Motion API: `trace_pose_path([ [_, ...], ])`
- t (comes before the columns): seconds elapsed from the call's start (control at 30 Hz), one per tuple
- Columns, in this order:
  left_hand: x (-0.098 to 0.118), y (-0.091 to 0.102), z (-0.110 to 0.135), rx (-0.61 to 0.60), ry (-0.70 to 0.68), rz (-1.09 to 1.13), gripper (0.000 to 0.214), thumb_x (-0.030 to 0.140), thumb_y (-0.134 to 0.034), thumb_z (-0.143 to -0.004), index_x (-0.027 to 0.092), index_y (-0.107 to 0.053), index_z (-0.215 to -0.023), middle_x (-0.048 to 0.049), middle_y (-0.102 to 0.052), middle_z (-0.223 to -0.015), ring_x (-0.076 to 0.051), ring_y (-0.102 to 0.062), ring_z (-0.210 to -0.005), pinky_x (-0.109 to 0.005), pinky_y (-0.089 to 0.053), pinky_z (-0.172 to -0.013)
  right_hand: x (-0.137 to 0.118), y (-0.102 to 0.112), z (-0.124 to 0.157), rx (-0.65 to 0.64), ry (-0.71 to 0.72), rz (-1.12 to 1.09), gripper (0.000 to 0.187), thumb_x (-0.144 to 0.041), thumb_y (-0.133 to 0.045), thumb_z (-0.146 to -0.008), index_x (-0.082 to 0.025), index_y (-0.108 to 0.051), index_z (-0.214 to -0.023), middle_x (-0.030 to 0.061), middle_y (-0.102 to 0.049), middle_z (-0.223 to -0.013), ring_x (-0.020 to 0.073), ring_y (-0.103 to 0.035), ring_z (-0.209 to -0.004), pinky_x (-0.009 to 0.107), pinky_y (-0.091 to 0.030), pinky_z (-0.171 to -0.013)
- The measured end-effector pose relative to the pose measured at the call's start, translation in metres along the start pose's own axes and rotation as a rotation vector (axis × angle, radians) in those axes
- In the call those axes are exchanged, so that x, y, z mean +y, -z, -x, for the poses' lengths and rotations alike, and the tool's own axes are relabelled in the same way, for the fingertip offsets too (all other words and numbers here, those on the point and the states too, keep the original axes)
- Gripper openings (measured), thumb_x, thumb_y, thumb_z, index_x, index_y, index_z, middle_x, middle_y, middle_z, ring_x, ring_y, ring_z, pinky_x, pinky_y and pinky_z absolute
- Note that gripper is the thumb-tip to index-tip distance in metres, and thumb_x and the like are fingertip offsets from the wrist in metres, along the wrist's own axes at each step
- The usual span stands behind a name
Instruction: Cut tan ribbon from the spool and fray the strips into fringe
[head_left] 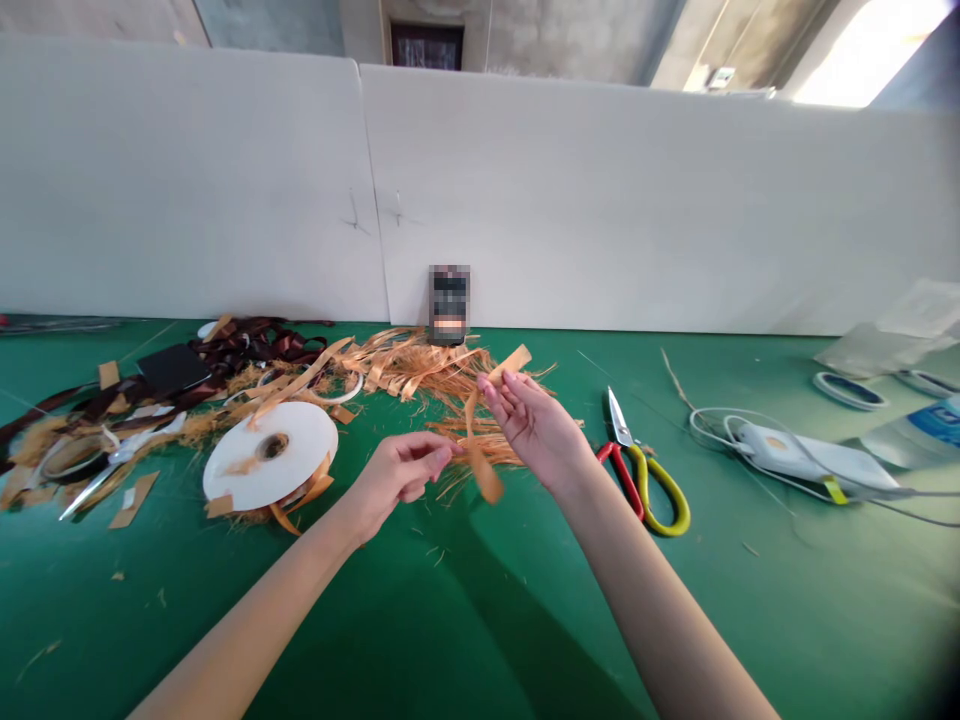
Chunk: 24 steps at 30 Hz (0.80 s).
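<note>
My right hand (536,425) is closed on an orange ribbon (487,478), pinched between thumb and fingers. One flat end sticks up past the fingertips, while a blurred loop dangles below. To its left, my left hand (401,470) is closed in a pinch, its fingertips right beside the hanging ribbon. What those fingertips hold is too small to make out. Behind both hands lies a heap of orange ribbon strips with frayed threads (405,362). Scissors (637,475) with one red and one yellow handle rest just right of my right forearm, blades pointing away.
A white ribbon spool (251,455) lies left of my left hand. Farther left are tangled dark brown ribbons (262,345), a tape roll (73,462) and cardboard scraps. A phone-like device (450,305) leans against the white partition (600,200). At right sit a white corded block (810,460) and a bottle (919,432).
</note>
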<state>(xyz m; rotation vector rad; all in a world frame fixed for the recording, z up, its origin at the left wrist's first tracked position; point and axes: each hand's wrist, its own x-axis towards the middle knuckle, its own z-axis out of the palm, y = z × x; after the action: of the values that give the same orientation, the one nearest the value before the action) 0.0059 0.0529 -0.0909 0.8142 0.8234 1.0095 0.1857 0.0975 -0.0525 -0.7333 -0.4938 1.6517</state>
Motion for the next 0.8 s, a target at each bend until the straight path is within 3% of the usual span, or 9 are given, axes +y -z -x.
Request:
trace_pose_path([
  [0.1, -0.001, 0.007, 0.002, 0.026, -0.069, 0.027, 0.024, 0.028, -0.076, -0.075, 0.010, -0.066, -0.063, 0.0062, -0.042, -0.049, 0.000, -0.023, -0.038, -0.015, -0.018, -0.036, -0.005, 0.001, 0.001, 0.031, 0.020, -0.011, 0.031, -0.005, -0.045, -0.093, -0.016, -0.059, -0.068, 0.0035, -0.073, -0.070, 0.0084, -0.073, -0.074, 0.012, -0.057, -0.073],
  [0.17, -0.001, 0.012, 0.002, 0.053, -0.145, 0.072, 0.027, 0.030, -0.075, -0.076, 0.013, -0.063, -0.059, 0.0040, -0.050, -0.057, -0.002, -0.034, -0.043, -0.014, -0.032, -0.041, -0.007, 0.003, 0.001, 0.045, 0.024, -0.011, 0.031, -0.004, -0.045, -0.093, -0.016, -0.059, -0.068, 0.0040, -0.073, -0.069, 0.0083, -0.073, -0.073, 0.011, -0.057, -0.072],
  [0.23, 0.001, 0.014, 0.000, 0.067, -0.215, 0.113, 0.029, 0.030, -0.075, -0.076, 0.015, -0.060, -0.056, -0.0009, -0.063, -0.080, -0.007, -0.055, -0.065, -0.017, -0.048, -0.062, -0.005, 0.005, 0.000, 0.046, 0.013, -0.005, 0.029, -0.005, -0.047, -0.092, -0.015, -0.060, -0.067, 0.0052, -0.073, -0.070, 0.0088, -0.073, -0.070, 0.012, -0.058, -0.070],
  [0.3, 0.005, 0.014, -0.003, 0.042, -0.252, 0.218, 0.032, 0.029, -0.069, -0.082, 0.015, -0.057, -0.055, -0.0039, -0.066, -0.106, -0.014, -0.059, -0.100, -0.023, -0.049, -0.088, -0.001, 0.007, -0.001, 0.037, -0.009, 0.006, 0.026, -0.006, -0.051, -0.090, -0.015, -0.060, -0.068, 0.0063, -0.074, -0.070, 0.0095, -0.072, -0.066, 0.013, -0.058, -0.067],
  [0.4, 0.012, 0.007, -0.006, 0.035, -0.243, 0.474, 0.034, 0.017, -0.051, -0.093, 0.016, -0.058, -0.059, -0.0045, -0.068, -0.092, -0.016, -0.060, -0.109, -0.031, -0.047, -0.100, 0.007, 0.006, 0.000, 0.017, -0.037, 0.015, 0.024, -0.007, -0.055, -0.089, -0.015, -0.061, -0.067, 0.0064, -0.074, -0.069, 0.0102, -0.073, -0.067, 0.013, -0.058, -0.067],
  [0.5, 0.017, -0.001, -0.008, 0.073, -0.204, 0.547, 0.042, 0.004, -0.035, -0.096, 0.015, -0.055, -0.061, 0.0021, -0.051, -0.059, -0.008, -0.064, -0.074, -0.027, -0.053, -0.087, 0.010, 0.004, -0.001, 0.003, -0.041, 0.010, 0.024, -0.007, -0.056, -0.088, -0.015, -0.060, -0.066, 0.0066, -0.074, -0.070, 0.0103, -0.073, -0.069, 0.013, -0.058, -0.070],
  [0.6, 0.016, -0.003, -0.009, 0.064, -0.186, 0.472, 0.040, 0.003, -0.034, -0.096, 0.014, -0.052, -0.061, 0.0050, -0.044, -0.058, -0.001, -0.045, -0.044, -0.012, -0.048, -0.054, 0.007, 0.002, -0.002, 0.002, -0.021, -0.004, 0.023, -0.007, -0.056, -0.088, -0.015, -0.060, -0.067, 0.0065, -0.075, -0.071, 0.0097, -0.073, -0.068, 0.013, -0.058, -0.070],
  [0.67, 0.013, -0.002, -0.010, 0.075, -0.186, 0.393, 0.033, 0.005, -0.041, -0.094, 0.013, -0.054, -0.064, 0.0052, -0.046, -0.061, 0.001, -0.032, -0.037, -0.009, -0.033, -0.039, 0.004, 0.000, -0.002, 0.004, -0.004, -0.014, 0.023, -0.007, -0.056, -0.088, -0.016, -0.060, -0.067, 0.0064, -0.074, -0.072, 0.0094, -0.072, -0.069, 0.012, -0.058, -0.069],
  [0.8, 0.008, 0.000, -0.010, 0.096, -0.180, 0.154, 0.019, 0.018, -0.057, -0.089, 0.013, -0.062, -0.072, 0.0022, -0.057, -0.070, 0.002, -0.023, -0.037, -0.012, -0.023, -0.037, 0.001, -0.004, 0.000, 0.016, 0.019, -0.028, 0.023, -0.006, -0.052, -0.089, -0.016, -0.059, -0.069, 0.0047, -0.073, -0.071, 0.0089, -0.072, -0.071, 0.012, -0.057, -0.070],
])
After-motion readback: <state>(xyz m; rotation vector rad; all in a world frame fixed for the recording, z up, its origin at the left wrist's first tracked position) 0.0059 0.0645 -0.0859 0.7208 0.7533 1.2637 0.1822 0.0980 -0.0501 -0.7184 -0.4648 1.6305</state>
